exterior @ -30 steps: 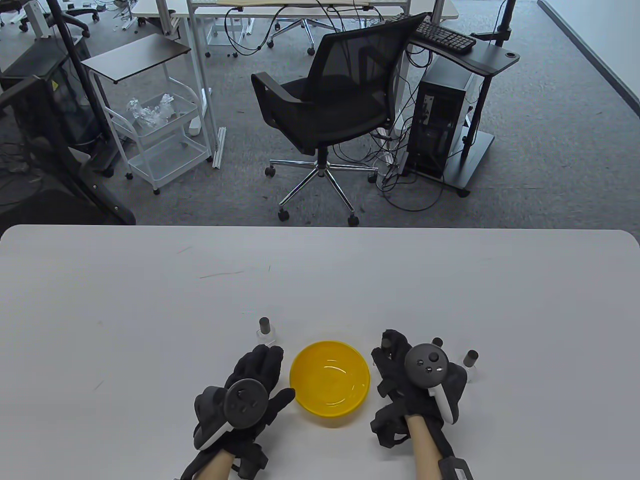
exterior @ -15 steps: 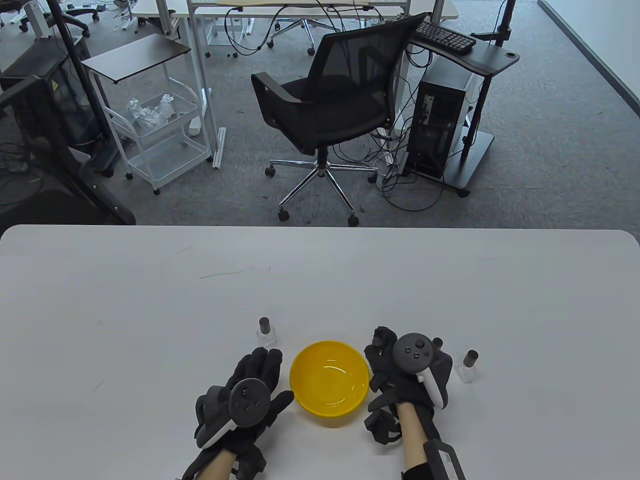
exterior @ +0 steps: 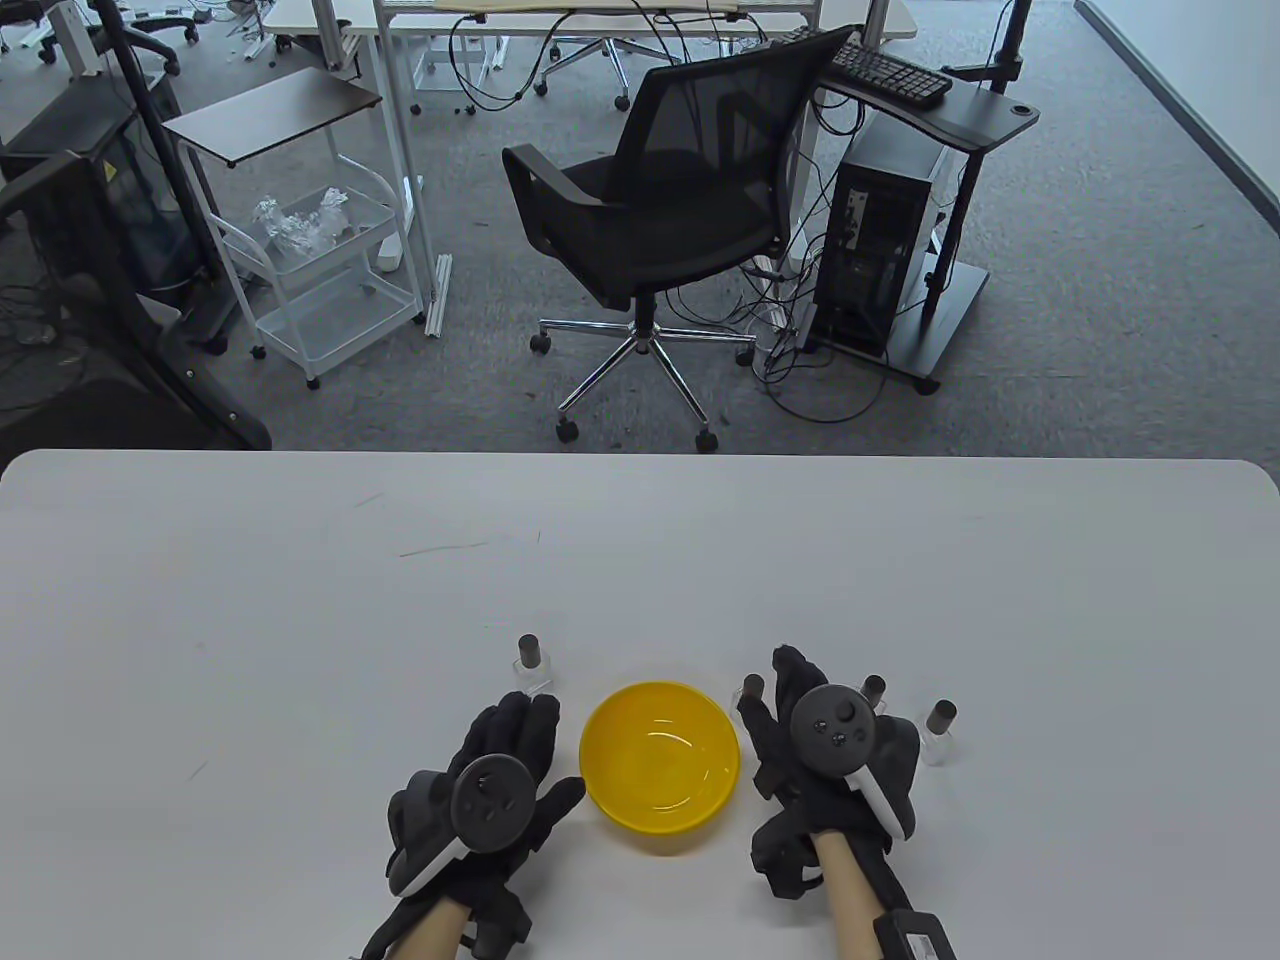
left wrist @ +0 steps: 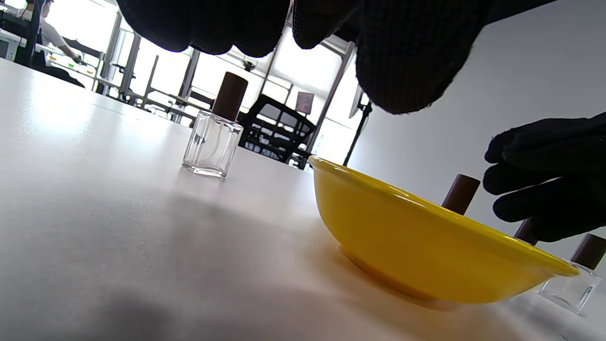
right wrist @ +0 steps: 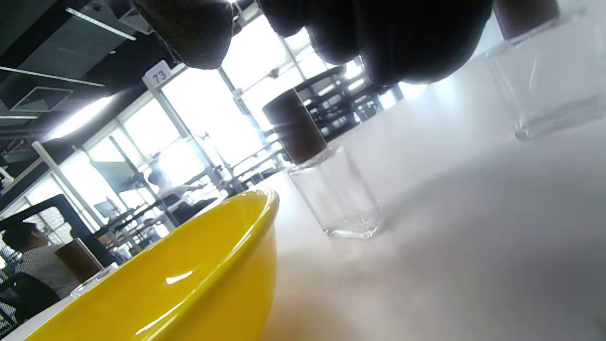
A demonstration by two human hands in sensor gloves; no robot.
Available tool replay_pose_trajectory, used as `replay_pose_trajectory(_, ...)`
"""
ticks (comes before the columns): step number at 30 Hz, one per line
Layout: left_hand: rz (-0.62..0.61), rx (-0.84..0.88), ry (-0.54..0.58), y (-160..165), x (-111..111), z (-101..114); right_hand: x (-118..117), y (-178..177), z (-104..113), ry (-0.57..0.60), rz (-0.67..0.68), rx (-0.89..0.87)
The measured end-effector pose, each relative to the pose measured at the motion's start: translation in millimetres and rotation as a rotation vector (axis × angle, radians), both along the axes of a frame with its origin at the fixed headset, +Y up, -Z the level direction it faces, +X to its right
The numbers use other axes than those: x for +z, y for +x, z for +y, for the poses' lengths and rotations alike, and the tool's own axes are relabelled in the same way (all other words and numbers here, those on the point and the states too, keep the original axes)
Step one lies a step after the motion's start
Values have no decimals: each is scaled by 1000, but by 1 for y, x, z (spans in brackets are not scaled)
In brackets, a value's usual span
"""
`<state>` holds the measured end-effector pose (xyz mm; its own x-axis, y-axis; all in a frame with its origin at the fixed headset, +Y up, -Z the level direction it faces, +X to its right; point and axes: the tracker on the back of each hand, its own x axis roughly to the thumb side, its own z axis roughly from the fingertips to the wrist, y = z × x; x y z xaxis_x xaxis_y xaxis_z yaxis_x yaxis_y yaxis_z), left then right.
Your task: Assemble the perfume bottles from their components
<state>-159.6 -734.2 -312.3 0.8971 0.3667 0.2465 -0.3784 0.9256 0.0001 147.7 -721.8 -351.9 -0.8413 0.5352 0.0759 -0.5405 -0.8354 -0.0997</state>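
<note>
Where the right hand (exterior: 800, 735) reaches forward with extended fingers holding nothing, it hides the bodies of two capped perfume bottles (exterior: 752, 690), leaving only caps showing beside the yellow bowl (exterior: 660, 765) near the surface's (exterior: 300, 600) front edge. The left hand (exterior: 505, 775) lies flat, its grip empty.

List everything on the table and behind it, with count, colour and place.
Perfume bottles: four, clear glass with dark caps; one beyond the left hand, three by the right hand.
Bowl: one, yellow, between the hands.
Table: one, white, foreground.
Office chair: one, black, behind the table.
Computer tower: one, black, right of the chair.
Keyboard: one, black, on the stand above the tower.
Cart: one, white, at the back on the left.
Left hand: black glove, open, flat on the table.
Right hand: black glove, open, among the bottles.
</note>
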Motion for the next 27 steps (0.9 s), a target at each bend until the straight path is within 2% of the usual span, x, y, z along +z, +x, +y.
replay_pose_trajectory(5,1,-8,-2,0,0,0,20,1,13,71,43,120)
replay_pose_trajectory(10,6,2,2,-1,1,2,37,2,12,121,55,253)
replay_pose_trajectory(15,19,3,-5,-3,0,2,46,3,0,123,54,332)
replay_pose_trajectory(22,30,-17,-29,-4,1,1,49,6,-26,49,58,374)
replay_pose_trajectory(27,35,-51,-61,-3,0,-3,50,9,-35,5,60,321)
